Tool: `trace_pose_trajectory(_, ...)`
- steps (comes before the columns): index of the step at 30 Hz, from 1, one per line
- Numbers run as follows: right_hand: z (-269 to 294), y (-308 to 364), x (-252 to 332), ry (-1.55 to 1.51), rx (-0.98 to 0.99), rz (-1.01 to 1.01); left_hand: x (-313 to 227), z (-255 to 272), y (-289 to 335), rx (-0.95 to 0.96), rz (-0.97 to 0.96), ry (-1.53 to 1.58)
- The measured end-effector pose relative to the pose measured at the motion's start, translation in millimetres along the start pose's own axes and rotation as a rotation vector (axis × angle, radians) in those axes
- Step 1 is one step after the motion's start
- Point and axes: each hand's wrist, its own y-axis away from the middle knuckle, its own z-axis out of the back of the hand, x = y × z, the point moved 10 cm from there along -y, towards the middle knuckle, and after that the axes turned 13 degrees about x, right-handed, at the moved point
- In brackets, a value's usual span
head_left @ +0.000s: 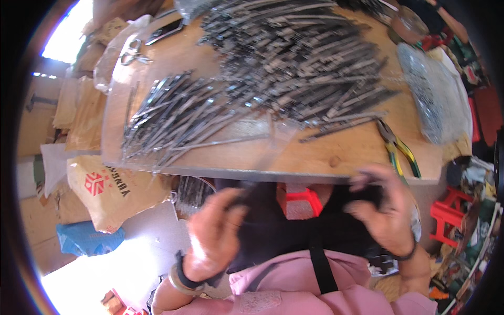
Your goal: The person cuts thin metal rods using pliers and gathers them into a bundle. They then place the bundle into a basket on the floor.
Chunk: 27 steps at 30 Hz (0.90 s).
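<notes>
My left hand [215, 226] is just off the table's near edge, its fingers closed round one end of a thin dark strip [265, 160]. The strip is smeared by motion and slants up over the edge. My right hand [386, 210], also somewhat blurred, hovers off the same edge farther right, with fingers curved and apart and nothing visible between them. On the table lie a large heap of similar grey-black strips [294, 58], with shiny bits among them, and a smaller pile [178, 115] to its left. Pliers [396, 147] with yellow-green handles rest near my right hand.
The wooden table [325, 157] has scissors [134, 52] and a phone-like dark object [165, 31] at far left. A clear plastic bag [425, 94] lies at right. Below are a printed tan sack [113, 191], a blue bag [90, 239] and red stools [449, 216].
</notes>
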Motion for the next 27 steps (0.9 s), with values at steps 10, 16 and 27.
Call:
trace_pose_trajectory(10,39,2,-18,0.697,-0.087,0.04,38,110,-52,-0.284,0.011,-0.756)
trace_pose_trajectory(16,78,13,-55,0.845,-0.163,-0.199,-5,24,-83,-0.081,-0.196,-0.829)
trace_pose_trajectory(27,69,17,-53,0.85,-0.169,0.018,-10,41,-93,-0.146,-0.161,-0.693)
